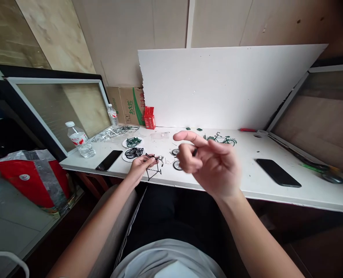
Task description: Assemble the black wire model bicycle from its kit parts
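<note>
A small black model bicycle frame is pinched in my left hand, just above the table's front edge. My right hand is raised close to the camera, palm toward me and slightly blurred. Its index finger points left while other fingers curl around a small dark thing that I cannot make out. Behind and below it lie toy wheels, partly hidden. Two white plates hold green parts and black parts. Farther back stands a green model bicycle, partly covered by my right hand.
Phones lie at left and right on the white table. Water bottles, parts sprues, a red box and a cardboard carton stand around the left side. A white board leans behind.
</note>
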A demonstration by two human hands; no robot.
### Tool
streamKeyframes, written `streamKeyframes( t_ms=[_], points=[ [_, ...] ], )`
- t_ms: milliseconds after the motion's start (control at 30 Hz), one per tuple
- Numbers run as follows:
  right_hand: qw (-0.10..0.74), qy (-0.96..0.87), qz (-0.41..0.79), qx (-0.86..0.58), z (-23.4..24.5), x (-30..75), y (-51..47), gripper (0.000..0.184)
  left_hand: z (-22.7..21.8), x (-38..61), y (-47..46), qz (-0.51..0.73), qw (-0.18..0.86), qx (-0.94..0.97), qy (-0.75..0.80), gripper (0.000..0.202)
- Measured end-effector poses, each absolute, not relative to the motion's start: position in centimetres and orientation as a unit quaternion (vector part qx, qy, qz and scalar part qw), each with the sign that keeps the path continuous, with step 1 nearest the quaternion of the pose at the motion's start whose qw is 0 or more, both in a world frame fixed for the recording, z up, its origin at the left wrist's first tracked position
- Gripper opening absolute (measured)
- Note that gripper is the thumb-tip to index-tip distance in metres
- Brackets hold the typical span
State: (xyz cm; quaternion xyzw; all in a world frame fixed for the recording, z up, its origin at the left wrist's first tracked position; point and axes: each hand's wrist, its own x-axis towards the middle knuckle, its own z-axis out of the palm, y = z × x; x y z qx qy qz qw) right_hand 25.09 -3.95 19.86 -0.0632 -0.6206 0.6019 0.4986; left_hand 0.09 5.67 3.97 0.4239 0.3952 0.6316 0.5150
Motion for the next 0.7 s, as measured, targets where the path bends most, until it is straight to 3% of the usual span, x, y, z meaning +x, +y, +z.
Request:
streamKeyframes(
  t_ms=[167, 333, 700],
  points=[
    [0.556, -0.591, 0.556, -0.180, 14.8, 24.7, 3.4, 0.046, 3.9, 0.7, 5.4, 0.620, 0.535, 0.422, 0.389, 0.049],
    [0.562, -0.625, 0.494, -0.223, 11.2, 25.4, 6.4, 0.052, 4.9, 1.7, 4.6, 0.615, 0.548, 0.432, 0.367, 0.048],
    [0.671, -0.566, 0.412, -0.245, 10.7, 23.7, 6.9, 0.030, 6.4, 3.6, 4.5, 0.591, 0.552, 0.479, 0.342, 0.045]
  ],
)
